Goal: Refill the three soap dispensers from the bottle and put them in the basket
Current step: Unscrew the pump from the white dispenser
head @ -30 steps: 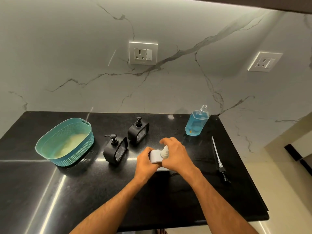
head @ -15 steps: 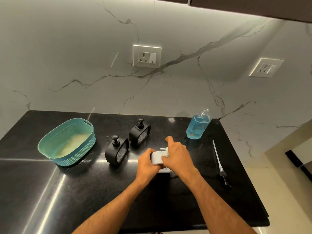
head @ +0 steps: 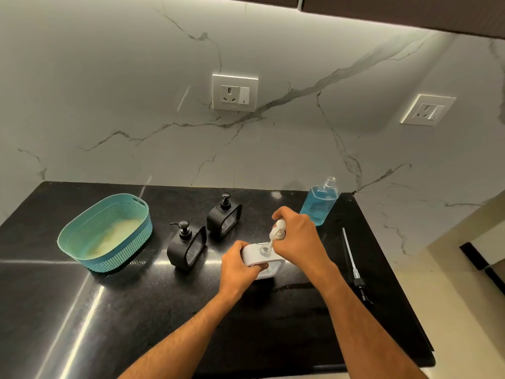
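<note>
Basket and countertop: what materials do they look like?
Basket: looks like moulded teal plastic with a matte finish, going by its woven-pattern perforated wall and cut-out handle. Countertop: probably polished black granite or similar stone; it is speckled, with glossy light streaks.

Left grip curled, right grip pinching, forearms converging.

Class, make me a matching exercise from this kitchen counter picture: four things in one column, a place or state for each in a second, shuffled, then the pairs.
Things:
1. basket
2. blue bottle
3. white dispenser
4. white pump

Places or states:
A. lifted off by the right hand
B. far left of the counter
C. steadied by the left hand
D. uncapped, by the wall

Pairs: 1-B, 2-D, 3-C, 4-A
</note>
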